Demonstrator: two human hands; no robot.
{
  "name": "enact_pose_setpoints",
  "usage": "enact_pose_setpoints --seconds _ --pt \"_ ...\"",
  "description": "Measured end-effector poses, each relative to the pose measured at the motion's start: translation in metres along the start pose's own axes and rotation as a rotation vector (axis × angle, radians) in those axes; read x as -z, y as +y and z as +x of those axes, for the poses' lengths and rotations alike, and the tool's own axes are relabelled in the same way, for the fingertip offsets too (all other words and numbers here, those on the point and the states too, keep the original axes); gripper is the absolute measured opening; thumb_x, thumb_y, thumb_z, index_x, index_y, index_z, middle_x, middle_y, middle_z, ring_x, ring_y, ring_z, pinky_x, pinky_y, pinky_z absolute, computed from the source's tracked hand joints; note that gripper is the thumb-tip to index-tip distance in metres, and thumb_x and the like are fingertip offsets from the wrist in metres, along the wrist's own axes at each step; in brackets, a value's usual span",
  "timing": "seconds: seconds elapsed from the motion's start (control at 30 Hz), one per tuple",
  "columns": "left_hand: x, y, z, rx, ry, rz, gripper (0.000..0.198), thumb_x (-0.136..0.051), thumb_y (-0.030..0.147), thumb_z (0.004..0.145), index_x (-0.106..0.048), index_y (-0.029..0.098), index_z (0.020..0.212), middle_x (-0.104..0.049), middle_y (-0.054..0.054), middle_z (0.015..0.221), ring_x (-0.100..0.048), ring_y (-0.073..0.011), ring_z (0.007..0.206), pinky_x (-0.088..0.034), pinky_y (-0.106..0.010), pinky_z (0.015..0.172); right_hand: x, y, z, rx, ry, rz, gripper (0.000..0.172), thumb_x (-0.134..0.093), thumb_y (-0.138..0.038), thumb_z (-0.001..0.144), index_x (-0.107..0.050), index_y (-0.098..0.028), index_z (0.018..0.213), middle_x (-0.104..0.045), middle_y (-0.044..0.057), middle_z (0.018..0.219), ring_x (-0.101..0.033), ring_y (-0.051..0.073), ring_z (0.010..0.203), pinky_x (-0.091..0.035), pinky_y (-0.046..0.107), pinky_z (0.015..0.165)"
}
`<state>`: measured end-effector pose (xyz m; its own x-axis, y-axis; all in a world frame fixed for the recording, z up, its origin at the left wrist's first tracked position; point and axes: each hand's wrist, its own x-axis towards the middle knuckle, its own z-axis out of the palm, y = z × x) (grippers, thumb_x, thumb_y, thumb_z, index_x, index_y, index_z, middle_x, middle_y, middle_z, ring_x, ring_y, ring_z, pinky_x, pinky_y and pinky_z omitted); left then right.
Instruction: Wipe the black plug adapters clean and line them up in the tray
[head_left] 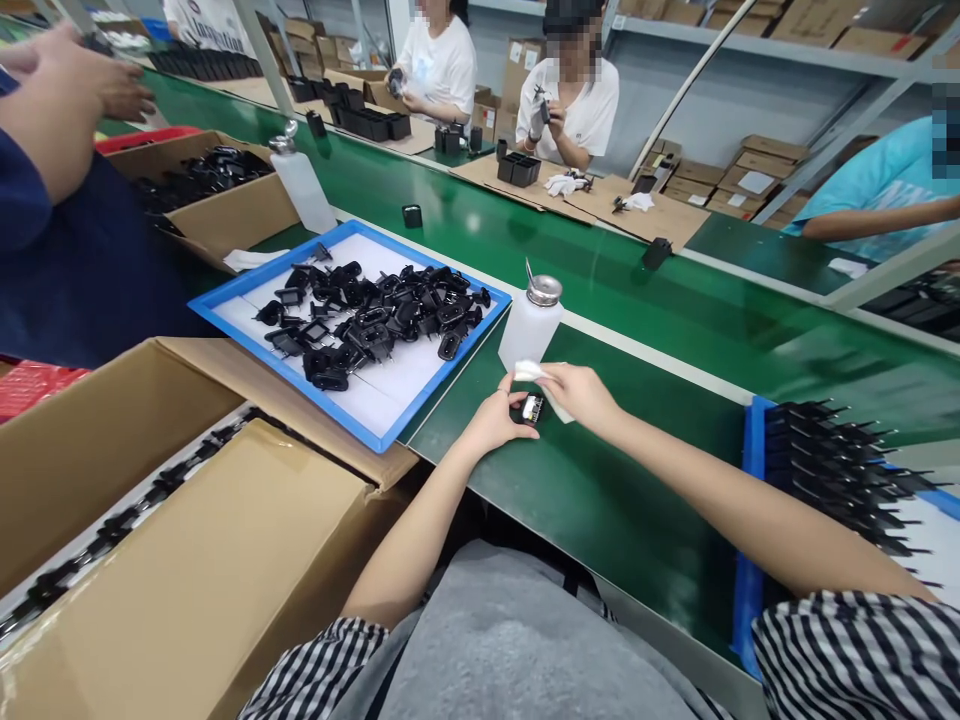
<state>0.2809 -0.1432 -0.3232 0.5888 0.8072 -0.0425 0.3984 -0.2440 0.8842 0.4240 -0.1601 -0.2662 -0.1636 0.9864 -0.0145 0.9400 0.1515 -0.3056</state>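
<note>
My left hand [495, 422]: the fingers curl closed around a small black plug [529, 408]. I cannot tell if the plug touches the bench.

My right hand [577, 393]: the thumb and fingers pinch a white cloth [531, 372], just beside the plug.

Step in hand: I judge that I am cleaning the plug with the cloth.

Next move: it seems to call for a steady hold and rubbing the plug's face with the cloth.

Beside my hands: a plastic bottle [531, 335] with a metal top stands on the green bench [600, 510]. A blue tray [270, 262] holds many loose black plugs.

To my right: another blue tray [750, 520] holds black plugs in rows.

Far side: a co-worker [577, 110] in a white shirt holds a black piece.
</note>
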Motion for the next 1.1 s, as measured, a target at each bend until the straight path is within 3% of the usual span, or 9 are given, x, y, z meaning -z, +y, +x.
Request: enact_pose_setpoints --seconds 0.13,0.33,0.5,0.6,0.73,0.83,0.9,1.0,1.1 --pt "-0.001 -0.001 0.0 -0.034 0.053 0.002 0.064 -0.07 0.022 0.044 -0.046 0.015 0.102 -0.043 -0.008 0.115 -0.05 -0.0202 0.092 -0.038 -0.028 0.08 -0.019 -0.019 -0.012 0.161 -0.094 -0.023 0.03 -0.032 -0.017 0.079 -0.052 -0.019 0.102 -0.058 0.006 0.096 -0.051 0.019 0.092 -0.041 0.03 0.074" --pt "0.001 0.003 -0.002 0.029 0.0 -0.045 0.087 -0.061 0.018 0.054 -0.01 0.01 0.124 -0.056 -0.008 0.1 -0.053 -0.0172 0.086 -0.039 -0.026 0.076 -0.034 -0.018 -0.042 0.317 -0.009 -0.022 0.031 -0.031 -0.015 0.08 -0.05 -0.017 0.105 -0.049 0.01 0.113 -0.034 0.02 0.111 -0.026 0.043 0.091" --pt "0.001 0.002 -0.001 0.036 -0.017 -0.056 0.086 -0.062 0.025 0.054 -0.014 0.012 0.124 -0.053 -0.008 0.107 -0.053 -0.0155 0.083 -0.04 -0.024 0.073 -0.022 -0.003 -0.058 0.361 -0.1 0.063 0.03 -0.03 -0.017 0.08 -0.054 -0.02 0.098 -0.054 0.007 0.106 -0.036 0.021 0.11 -0.028 0.045 0.088" --pt "0.002 0.0 -0.001 0.02 -0.043 -0.071 0.088 -0.065 0.026 0.049 -0.019 0.013 0.123 -0.052 -0.007 0.108 -0.052 -0.016 0.085 -0.04 -0.025 0.075 -0.004 0.011 -0.055 0.237 -0.176 0.112 0.03 -0.03 -0.023 0.08 -0.057 -0.017 0.089 -0.058 0.008 0.097 -0.048 0.021 0.097 -0.037 0.038 0.079" --pt "0.004 0.0 -0.001 -0.009 -0.067 -0.018 0.077 -0.061 0.021 0.053 -0.026 0.013 0.12 -0.05 -0.008 0.11 -0.049 -0.018 0.093 -0.038 -0.027 0.08 0.021 0.033 -0.043 -0.096 -0.299 0.207 0.033 -0.029 -0.031 0.078 -0.056 -0.013 0.086 -0.061 0.007 0.08 -0.056 0.02 0.073 -0.044 0.032 0.065" --pt "0.002 0.0 -0.006 -0.049 -0.056 0.049 0.064 -0.05 0.012 0.058 -0.029 0.013 0.119 -0.049 -0.008 0.111 -0.045 -0.0182 0.1 -0.036 -0.028 0.084 0.029 0.048 -0.033 -0.236 -0.316 0.124 0.04 -0.035 -0.034 0.074 -0.046 -0.012 0.105 -0.056 0.011 0.099 -0.052 0.024 0.088 -0.042 0.033 0.07" --pt "0.001 0.0 -0.011 -0.086 -0.044 0.036 0.062 -0.044 0.007 0.059 -0.03 0.012 0.118 -0.047 -0.008 0.114 -0.044 -0.0158 0.102 -0.035 -0.026 0.086 0.029 0.053 -0.027 -0.277 -0.277 -0.012 0.055 -0.042 -0.034 0.071 -0.033 -0.008 0.118 -0.044 0.015 0.115 -0.043 0.027 0.101 -0.039 0.035 0.078" --pt "0.011 -0.001 -0.018 -0.097 0.135 0.07 0.052 -0.04 0.004 0.059 -0.039 0.012 0.111 -0.048 -0.007 0.111 -0.045 -0.0133 0.1 -0.035 -0.024 0.086 0.026 0.052 -0.02 -0.228 -0.279 -0.103 0.057 -0.04 -0.036 0.072 -0.031 -0.006 0.119 -0.039 0.016 0.119 -0.04 0.026 0.105 -0.037 0.034 0.081" --pt "0.036 -0.002 -0.017 0.063 0.561 0.217 0.037 -0.041 0.008 0.064 -0.046 0.013 0.101 -0.052 -0.008 0.102 -0.047 -0.0157 0.096 -0.035 -0.027 0.086 0.025 0.04 -0.014 -0.161 -0.381 -0.088 0.044 -0.034 -0.038 0.075 -0.044 -0.013 0.109 -0.051 0.011 0.108 -0.049 0.022 0.095 -0.042 0.031 0.074"
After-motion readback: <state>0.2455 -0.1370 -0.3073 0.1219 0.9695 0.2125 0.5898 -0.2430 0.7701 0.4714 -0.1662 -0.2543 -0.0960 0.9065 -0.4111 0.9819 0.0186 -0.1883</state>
